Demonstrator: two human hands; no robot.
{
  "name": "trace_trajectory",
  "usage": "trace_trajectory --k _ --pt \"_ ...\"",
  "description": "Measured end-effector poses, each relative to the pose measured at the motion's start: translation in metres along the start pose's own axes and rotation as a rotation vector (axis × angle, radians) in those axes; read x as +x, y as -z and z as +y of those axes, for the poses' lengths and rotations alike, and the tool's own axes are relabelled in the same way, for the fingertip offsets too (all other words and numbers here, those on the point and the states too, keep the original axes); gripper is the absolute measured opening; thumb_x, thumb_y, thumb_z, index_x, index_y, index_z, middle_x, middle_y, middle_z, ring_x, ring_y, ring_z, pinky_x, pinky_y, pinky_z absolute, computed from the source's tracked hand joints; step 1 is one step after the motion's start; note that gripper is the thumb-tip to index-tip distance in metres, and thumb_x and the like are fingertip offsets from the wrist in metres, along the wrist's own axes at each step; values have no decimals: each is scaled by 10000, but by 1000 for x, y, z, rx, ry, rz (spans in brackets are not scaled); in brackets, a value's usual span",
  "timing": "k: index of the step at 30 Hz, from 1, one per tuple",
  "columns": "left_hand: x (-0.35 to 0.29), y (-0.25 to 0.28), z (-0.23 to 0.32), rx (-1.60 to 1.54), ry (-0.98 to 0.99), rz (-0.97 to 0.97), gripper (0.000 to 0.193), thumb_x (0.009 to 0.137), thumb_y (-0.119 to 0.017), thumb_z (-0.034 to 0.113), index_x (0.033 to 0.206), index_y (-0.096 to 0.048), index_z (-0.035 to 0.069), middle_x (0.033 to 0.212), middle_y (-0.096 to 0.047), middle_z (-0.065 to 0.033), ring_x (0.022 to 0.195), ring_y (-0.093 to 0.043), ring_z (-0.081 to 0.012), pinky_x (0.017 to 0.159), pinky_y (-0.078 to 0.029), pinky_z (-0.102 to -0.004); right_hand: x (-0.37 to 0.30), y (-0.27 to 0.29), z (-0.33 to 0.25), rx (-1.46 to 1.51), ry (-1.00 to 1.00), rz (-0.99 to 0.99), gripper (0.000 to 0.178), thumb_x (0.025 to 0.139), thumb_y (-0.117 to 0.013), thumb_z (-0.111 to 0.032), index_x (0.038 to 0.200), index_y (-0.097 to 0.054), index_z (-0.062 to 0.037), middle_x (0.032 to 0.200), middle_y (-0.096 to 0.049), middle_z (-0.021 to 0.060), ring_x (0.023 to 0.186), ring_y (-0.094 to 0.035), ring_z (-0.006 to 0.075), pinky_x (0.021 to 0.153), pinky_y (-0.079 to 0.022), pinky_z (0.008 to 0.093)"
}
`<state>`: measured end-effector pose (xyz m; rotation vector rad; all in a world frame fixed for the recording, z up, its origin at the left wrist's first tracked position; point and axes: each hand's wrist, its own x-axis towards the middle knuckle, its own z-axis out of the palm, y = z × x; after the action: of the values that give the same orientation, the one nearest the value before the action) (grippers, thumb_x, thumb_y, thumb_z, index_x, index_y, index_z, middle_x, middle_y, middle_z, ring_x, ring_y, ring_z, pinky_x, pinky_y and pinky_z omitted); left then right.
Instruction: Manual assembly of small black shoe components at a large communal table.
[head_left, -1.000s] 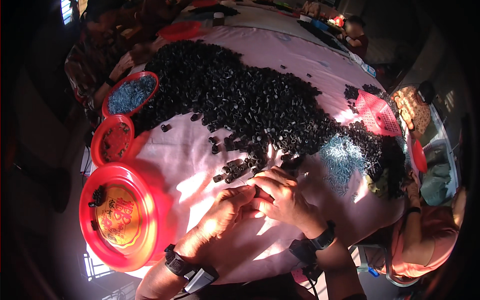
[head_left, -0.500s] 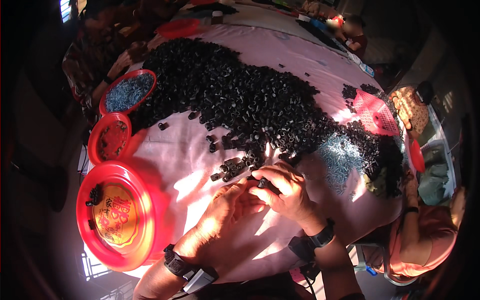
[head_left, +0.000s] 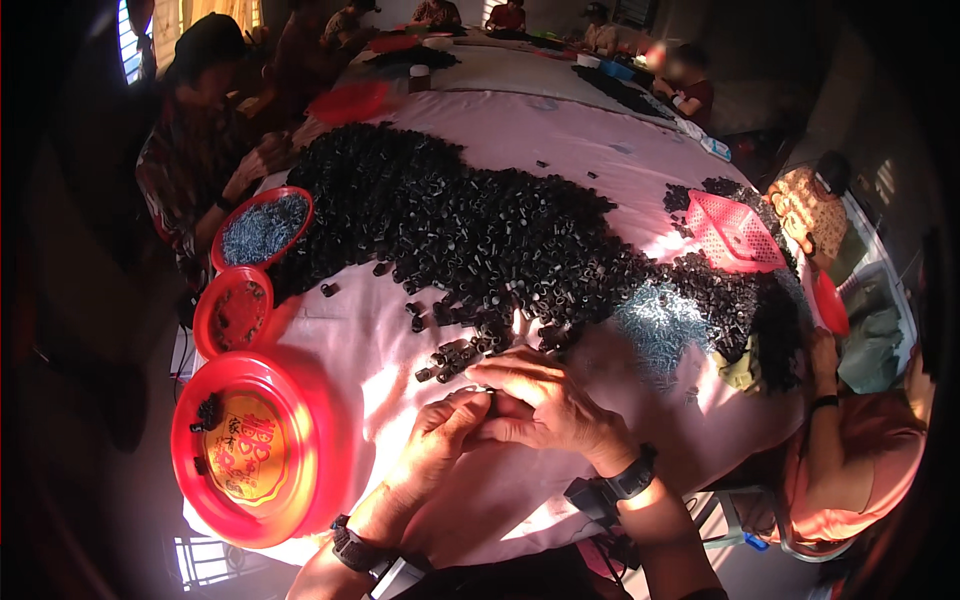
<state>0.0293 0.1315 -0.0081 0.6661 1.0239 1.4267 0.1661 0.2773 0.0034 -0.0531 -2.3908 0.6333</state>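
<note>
My left hand (head_left: 440, 432) and my right hand (head_left: 545, 405) meet over the pink cloth, both with fingers closed. A small black plastic part (head_left: 487, 391) is pinched between my left thumb and my right fingers, mostly hidden by them. Just beyond my fingertips lies a loose cluster of black plastic parts (head_left: 447, 360), short and tube-like. Behind it spreads a large heap of the same parts (head_left: 470, 220). To the right of my hands a pile of small silvery metal pieces (head_left: 660, 325), perhaps screws or pins, lies against more black parts.
At left stand a large red plate (head_left: 305, 470) with a few black parts, a small red dish (head_left: 203, 325), and a red bowl (head_left: 217, 258) of metal pieces. A pink perforated basket (head_left: 735, 235) is at right. Co-workers sit around the cloth-covered table (head_left: 500, 120).
The view has tilted up, showing more people at the far end. My right fingers have closed over the black part, which showed more plainly before; my left thumb now meets them.
</note>
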Motion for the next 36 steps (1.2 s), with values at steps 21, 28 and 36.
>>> trace_trajectory --k 21,28,36 --pt "-74 53 32 -40 142 155 342 1030 -578 310 1148 -638 -5 921 -720 -138 739 -704 -220 597 -559 -311 -44 61 49 -206 -655 243 187 898 -628 -213 944 -743 -73 828 -723 178 771 -711 377 709 -569 452" --pt "-95 56 24 260 218 268 338 1034 -564 282 1124 -622 -38 914 -733 -158 749 -740 -220 587 -575 -284 -35 47 50 -166 -493 109 140 888 -670 -161 947 -751 -64 854 -718 162 741 -714 317 676 -558 390" --pt "-46 34 25 661 -108 206 243 986 -651 174 1136 -679 -15 921 -732 -130 814 -734 -195 627 -577 -291 -33 29 51 -394 -359 32 107 833 -640 -73 925 -696 -74 829 -663 86 793 -663 312 687 -536 431"
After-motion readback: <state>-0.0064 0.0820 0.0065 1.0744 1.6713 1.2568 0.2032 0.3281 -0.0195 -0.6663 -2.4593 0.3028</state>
